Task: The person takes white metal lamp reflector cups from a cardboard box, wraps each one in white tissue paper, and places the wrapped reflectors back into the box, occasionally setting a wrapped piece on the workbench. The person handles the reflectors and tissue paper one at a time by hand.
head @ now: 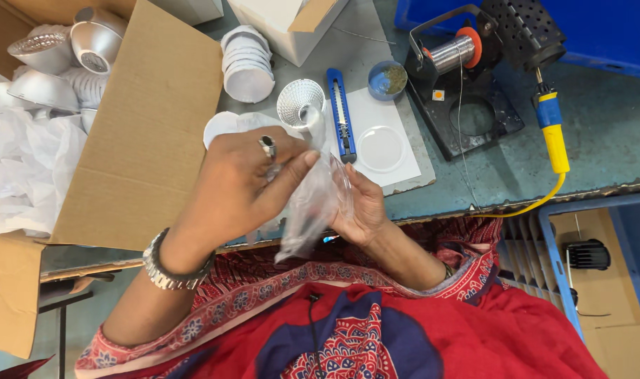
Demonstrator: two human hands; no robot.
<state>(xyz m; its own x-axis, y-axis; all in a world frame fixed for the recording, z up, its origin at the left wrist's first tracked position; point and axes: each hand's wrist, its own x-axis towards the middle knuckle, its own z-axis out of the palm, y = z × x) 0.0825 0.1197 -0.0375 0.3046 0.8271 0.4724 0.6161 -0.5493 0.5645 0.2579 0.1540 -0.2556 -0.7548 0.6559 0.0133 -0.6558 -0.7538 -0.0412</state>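
At the far left an open cardboard box (137, 133) holds silver reflector cups (95, 42) and crumpled white wrapping (25, 168). Just right of its flap, a stack of white round discs (248, 64) lies on the grey-green bench (601, 133).

The left hand (229, 189), with a ring on one finger and a metal watch (162, 270) on the wrist, is over the bench edge, its fingers and thumb pinched on the upper part of a clear plastic bag (313, 203). The bag hangs between both hands, above the person's lap, and its top reaches up to a ribbed silver reflector (299, 104) standing on the bench; whether the reflector sits partly inside the bag cannot be told.

The right hand (365, 207) comes from the other side, palm turned toward the bag, fingers curled around its lower right edge and gripping it.

Right of the reflector lie a blue utility knife (341, 116), a white sheet (397, 168) bearing a clear round lens (381, 149), and a small blue tin (388, 79). Further right stands a black soldering stand (467, 98) with a solder spool (455, 50), and a yellow-handled soldering iron (553, 133) resting in its holder.
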